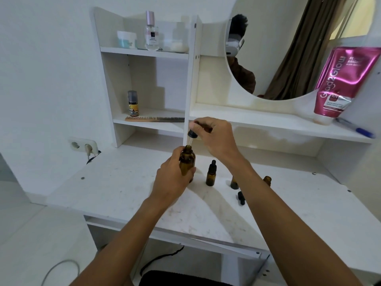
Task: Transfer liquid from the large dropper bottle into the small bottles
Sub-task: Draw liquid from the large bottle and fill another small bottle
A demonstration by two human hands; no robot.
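A: Large amber glass dropper bottle [187, 162], where?
B: Upright just above the white table [115, 188], gripped around its body by the left hand [175, 178]. Open at the neck.

A: Its cap?
B: Black rubber-bulbed dropper cap with a clear glass pipette [192, 136], pinched between thumb and fingers of the right hand [216, 139]. Held directly over the bottle's mouth, pipette tip right at the opening; inside or just above, hard to tell.

A: Small bottles?
B: Three small amber glass ones, standing on the table to the right of the large bottle. Capped small amber bottle with a black dropper top [211, 174] nearest. Second small amber bottle [234, 183] further right, half hidden behind the right forearm; top not visible. Third, an uncapped small amber bottle [267, 180], just past the forearm. Loose small black dropper cap [241, 198] lying on its side in front of them.

A: Around that?
B: White shelf unit [144, 124] behind, carrying a wooden-backed comb [154, 119] and a small yellow-labelled bottle with a grey cap [133, 104]; higher up, a clear perfume bottle with a pink cap [151, 32] and a white jar [126, 39]. Round mirror [288, 48] to the right, pink upside-down squeeze tube [342, 83] leaning beside it, blue pen [356, 130] nearby. White wall socket [83, 145] at left.
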